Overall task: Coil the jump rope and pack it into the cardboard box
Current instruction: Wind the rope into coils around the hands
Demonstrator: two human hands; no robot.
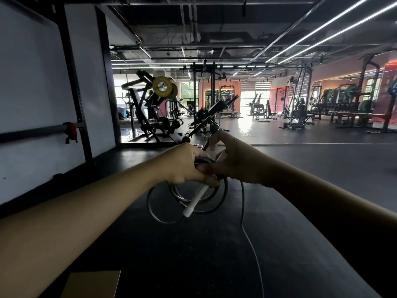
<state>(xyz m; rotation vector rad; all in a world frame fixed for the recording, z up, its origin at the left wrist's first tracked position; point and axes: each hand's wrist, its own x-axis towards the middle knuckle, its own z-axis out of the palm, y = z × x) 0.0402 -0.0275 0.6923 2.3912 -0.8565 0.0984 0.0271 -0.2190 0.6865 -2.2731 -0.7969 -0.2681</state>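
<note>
A corner of the box (91, 283) shows at the bottom edge, on the dark floor (193, 254). A loose strand of the rope (243, 214) trails down past it, out of frame. Higher up, the left hand (182, 164) has its fingers closed round several hanging coils and a white handle (194, 201) (tilted, tip down-left). The right hand (240, 164) touches the bundle, index finger raised, pinching the strand. Beyond stand gym machines (154, 112).
</note>
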